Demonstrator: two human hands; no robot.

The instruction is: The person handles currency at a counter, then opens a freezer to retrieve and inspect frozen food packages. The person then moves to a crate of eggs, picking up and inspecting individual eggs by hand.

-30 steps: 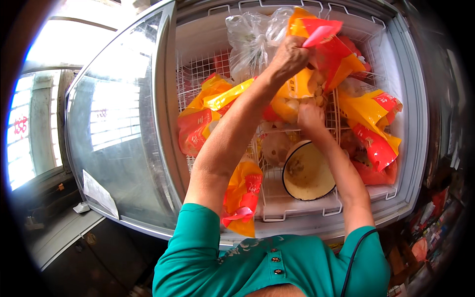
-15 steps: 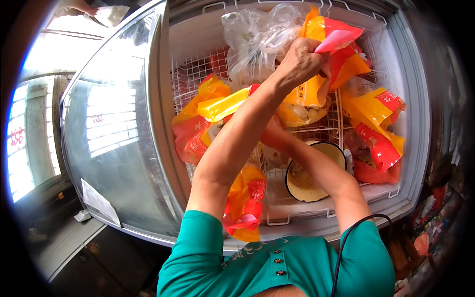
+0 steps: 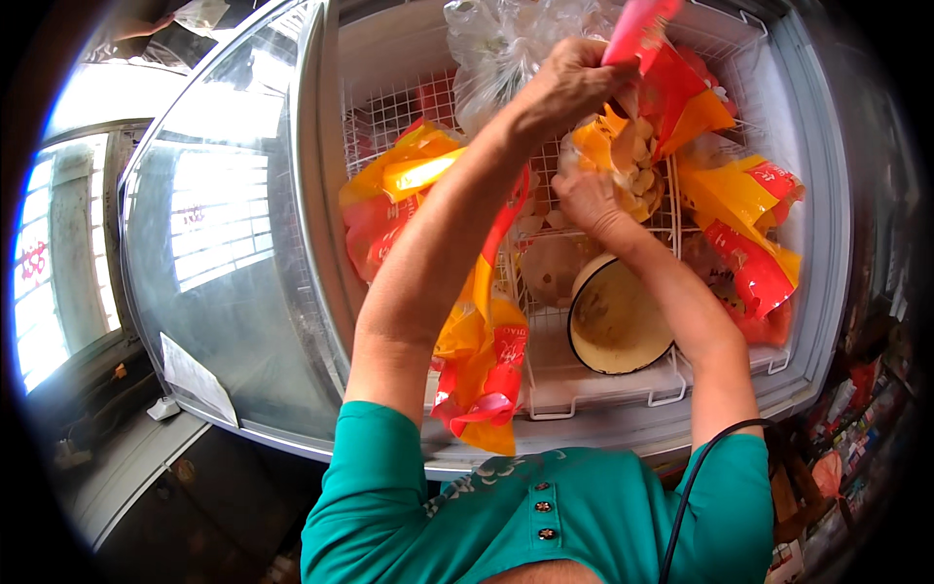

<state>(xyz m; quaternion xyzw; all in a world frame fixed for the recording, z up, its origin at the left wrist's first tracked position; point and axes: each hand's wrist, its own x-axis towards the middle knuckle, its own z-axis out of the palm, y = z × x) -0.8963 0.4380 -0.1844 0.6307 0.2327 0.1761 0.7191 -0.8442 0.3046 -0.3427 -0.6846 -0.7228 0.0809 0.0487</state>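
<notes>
My left hand (image 3: 574,86) is closed on the gathered top of a red and yellow plastic bag (image 3: 671,107) in the open chest freezer. Pale, rounded pieces that look like dumplings (image 3: 644,185) show through the bag's lower part. At the bag's lower left side, my right hand (image 3: 592,202) is closed on the plastic, its fingers partly hidden. Just below the right forearm sits a cream enamel bowl (image 3: 618,326) with a dark rim. My left forearm crosses over another red and yellow bag (image 3: 389,195).
White wire baskets (image 3: 389,122) line the freezer. A clear plastic bag (image 3: 486,58) lies at the back. More red and yellow bags lie at the right (image 3: 744,234) and the front (image 3: 486,370). The glass lid (image 3: 219,234) covers the left side.
My right hand has come out from behind the left forearm and moved up to the bag's lower side. My left hand has shifted slightly up and left with the bag's top.
</notes>
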